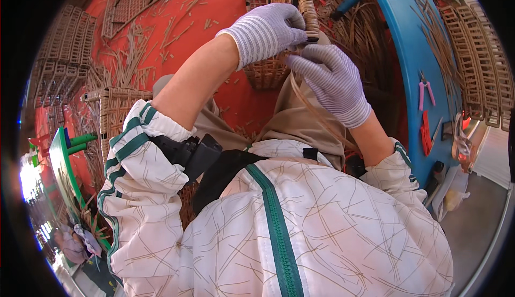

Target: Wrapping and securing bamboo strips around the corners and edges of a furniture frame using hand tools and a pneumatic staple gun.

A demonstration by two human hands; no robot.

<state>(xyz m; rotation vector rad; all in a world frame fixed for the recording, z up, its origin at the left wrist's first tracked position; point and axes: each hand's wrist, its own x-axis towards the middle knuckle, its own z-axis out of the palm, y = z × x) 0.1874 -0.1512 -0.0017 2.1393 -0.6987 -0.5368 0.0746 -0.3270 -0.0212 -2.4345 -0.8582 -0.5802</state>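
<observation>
Between my knees stands a woven basket [264,76] of brown strips, with a wrapped frame bar [308,8] rising at its corner. My left hand [268,33], in a grey-white striped glove, has its fingers bent round the lower end of this bar. Close beside it, my right hand [332,79], in the same kind of glove, pinches a long tan weaving strip [310,105]. The strip trails down along my right wrist to my lap. Both sets of fingertips nearly meet at the bar, and the exact contact there is partly hidden.
A blue table [399,45] on the right bears loose strips, pink-handled pliers [426,93] and a red-handled tool [426,130]. Stacked woven frames [475,63] lie beyond. Cut strips litter the red floor [214,7]. More woven pieces [67,55] and a green-edged table [64,160] stand left.
</observation>
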